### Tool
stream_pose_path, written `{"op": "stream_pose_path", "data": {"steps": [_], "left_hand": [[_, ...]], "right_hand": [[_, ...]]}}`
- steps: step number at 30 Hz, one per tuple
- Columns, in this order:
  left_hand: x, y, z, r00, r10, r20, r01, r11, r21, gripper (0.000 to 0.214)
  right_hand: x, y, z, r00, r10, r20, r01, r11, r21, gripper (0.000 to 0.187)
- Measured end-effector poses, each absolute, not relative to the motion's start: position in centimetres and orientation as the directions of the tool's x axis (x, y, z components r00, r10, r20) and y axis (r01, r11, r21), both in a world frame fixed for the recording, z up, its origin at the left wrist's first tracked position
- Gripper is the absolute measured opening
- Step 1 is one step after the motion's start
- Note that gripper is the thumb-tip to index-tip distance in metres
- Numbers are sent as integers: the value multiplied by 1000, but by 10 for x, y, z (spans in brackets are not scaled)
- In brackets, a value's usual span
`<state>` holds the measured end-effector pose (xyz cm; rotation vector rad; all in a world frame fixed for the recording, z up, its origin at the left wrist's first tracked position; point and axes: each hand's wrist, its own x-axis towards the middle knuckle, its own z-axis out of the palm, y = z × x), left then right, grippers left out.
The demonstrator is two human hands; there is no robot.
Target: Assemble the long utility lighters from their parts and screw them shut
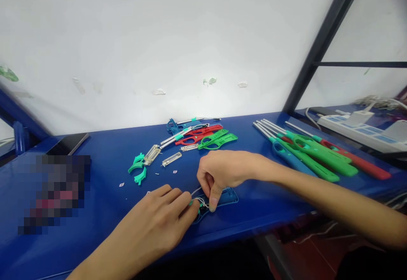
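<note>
Tabletop point(108, 186), blue, holds a lighter shell point(230, 196) flat near its front edge. Left hand point(165, 218) curls shut, pinning the shell's end; right hand point(222, 173) pinches a thin wire point(197, 195) into it. Light, steady pressure should keep the wire unkinked.

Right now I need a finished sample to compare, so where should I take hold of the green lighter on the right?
Take the green lighter by its thick handle end, coming from the near right. That end is broad, while the thin metal tube points away, packed among the other lighters.
</note>
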<state>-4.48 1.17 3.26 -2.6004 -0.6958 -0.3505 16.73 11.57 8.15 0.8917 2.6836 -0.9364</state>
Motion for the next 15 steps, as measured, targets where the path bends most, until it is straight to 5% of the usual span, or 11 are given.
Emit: {"op": "stream_pose_path", "data": {"steps": [7,15], "left_hand": [[-47,9,35,857,416,303,508,-781,-364,27],[-44,11,32,846,376,379,510,-779,-364,35]], "right_hand": [[179,90,87,-756,627,-186,652,700,-292,33],[217,60,58,-769,632,97,581,754,-305,25]]}}
